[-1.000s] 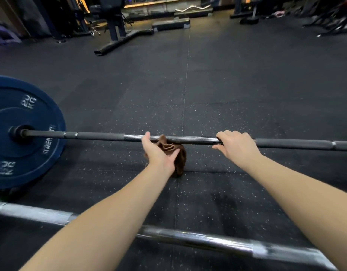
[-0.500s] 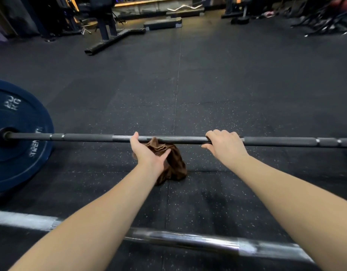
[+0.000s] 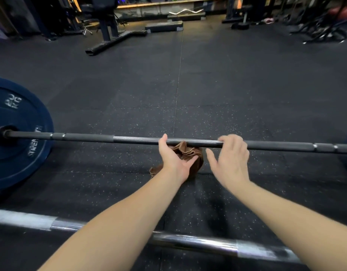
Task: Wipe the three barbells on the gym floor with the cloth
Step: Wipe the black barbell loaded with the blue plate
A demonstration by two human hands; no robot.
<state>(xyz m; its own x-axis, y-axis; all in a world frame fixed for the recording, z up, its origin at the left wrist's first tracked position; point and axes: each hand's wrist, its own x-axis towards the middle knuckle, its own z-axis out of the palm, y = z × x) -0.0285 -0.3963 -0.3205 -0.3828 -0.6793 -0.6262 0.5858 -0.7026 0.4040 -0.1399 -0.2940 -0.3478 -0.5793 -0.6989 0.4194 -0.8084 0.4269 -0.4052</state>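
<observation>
Hands [image 3: 230, 163] forward: left [image 3: 175, 159] round cloth [image 3: 188, 151], maybe

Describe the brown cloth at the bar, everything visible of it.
The brown cloth looks like soft towelling, bunched into loose folds, not spread flat. It sits just under the middle of the dark barbell, top folds meeting the shaft's underside, a tail showing lower left beside the wrist. The left hand grips it, thumb pressed across the front folds. Whether its lower edge reaches the rubber floor cannot be told.

Head-worn view, forward and downward
</observation>
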